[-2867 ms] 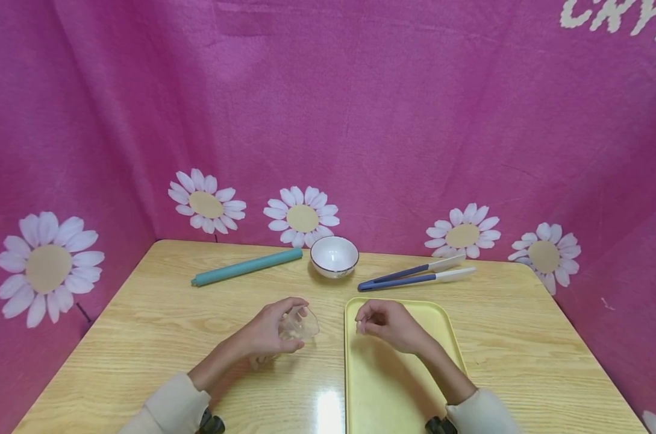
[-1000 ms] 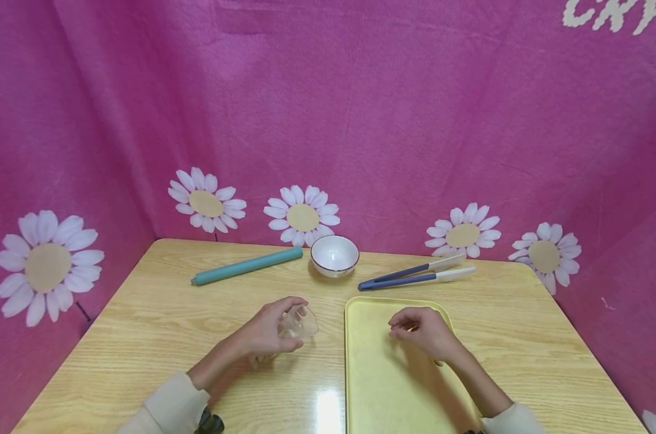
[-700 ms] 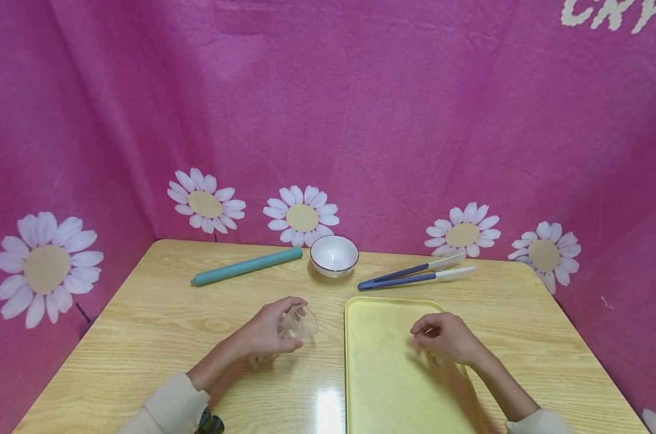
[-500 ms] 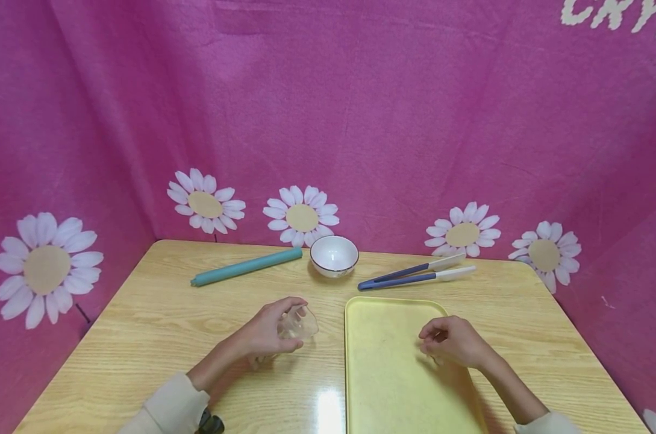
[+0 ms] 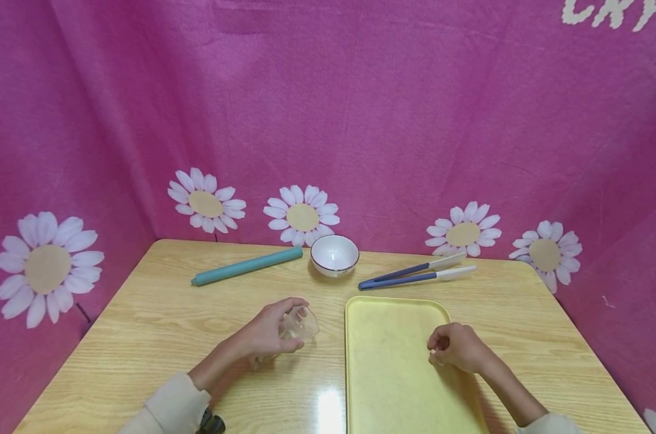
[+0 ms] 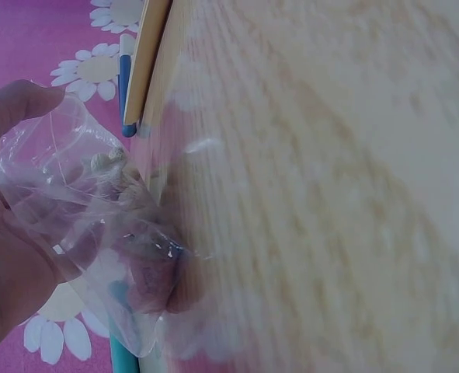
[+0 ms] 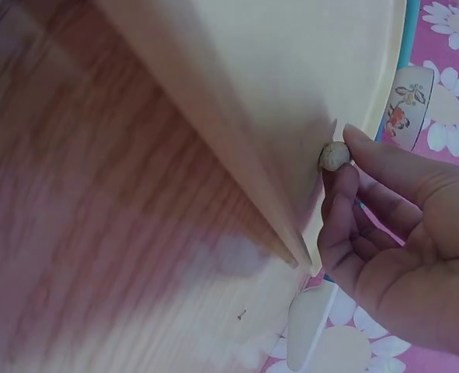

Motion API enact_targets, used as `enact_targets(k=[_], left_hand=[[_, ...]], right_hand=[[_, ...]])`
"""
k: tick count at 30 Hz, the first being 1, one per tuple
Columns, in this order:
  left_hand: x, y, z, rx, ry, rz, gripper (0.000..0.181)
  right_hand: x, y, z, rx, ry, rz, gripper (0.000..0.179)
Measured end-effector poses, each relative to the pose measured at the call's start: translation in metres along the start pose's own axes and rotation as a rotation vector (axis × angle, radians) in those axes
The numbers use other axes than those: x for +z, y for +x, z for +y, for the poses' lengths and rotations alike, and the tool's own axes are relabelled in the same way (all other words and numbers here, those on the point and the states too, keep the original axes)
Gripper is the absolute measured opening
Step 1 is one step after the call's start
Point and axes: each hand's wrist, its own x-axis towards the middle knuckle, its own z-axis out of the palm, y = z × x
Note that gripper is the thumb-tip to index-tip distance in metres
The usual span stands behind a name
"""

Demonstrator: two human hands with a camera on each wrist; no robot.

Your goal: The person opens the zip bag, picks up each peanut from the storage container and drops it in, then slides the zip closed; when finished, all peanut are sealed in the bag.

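My left hand (image 5: 268, 331) grips the mouth of a clear plastic bag (image 5: 300, 323) over the table, left of the yellow tray (image 5: 393, 386). Several small pale lumps (image 6: 109, 167) show through the bag in the left wrist view. Near the tray's right rim is my right hand (image 5: 460, 348), thumb and fingertips pinching a small round whitish nut-like piece (image 7: 335, 156). Its exact kind is unclear. In the right wrist view the piece is close to the tray surface; whether it touches cannot be told.
A white bowl (image 5: 335, 256) with a dark rim stands at the back middle. Left of it lies a teal rod (image 5: 246, 267). Blue and white tongs (image 5: 398, 281) lie behind the tray. A pink flowered cloth (image 5: 360, 120) hangs around the table's back and sides.
From the tray's left side, my right hand has moved across to its right rim and somewhat nearer to me. My left hand and the bag have stayed in place.
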Motion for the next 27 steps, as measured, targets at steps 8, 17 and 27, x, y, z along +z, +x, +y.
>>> enact_targets(k=[8, 17, 27], left_hand=[[0.001, 0.001, 0.0, -0.003, 0.002, -0.003, 0.068], [0.001, 0.0, 0.0, -0.009, 0.011, 0.002, 0.068], [-0.001, 0.0, 0.001, 0.009, 0.02, 0.004, 0.068]], right_hand=[[-0.002, 0.004, -0.005, -0.025, -0.035, 0.026, 0.007], [0.001, 0.021, -0.026, -0.07, 0.033, 0.086, 0.004], [0.015, 0.046, -0.061, -0.17, 0.116, 0.14, 0.004]])
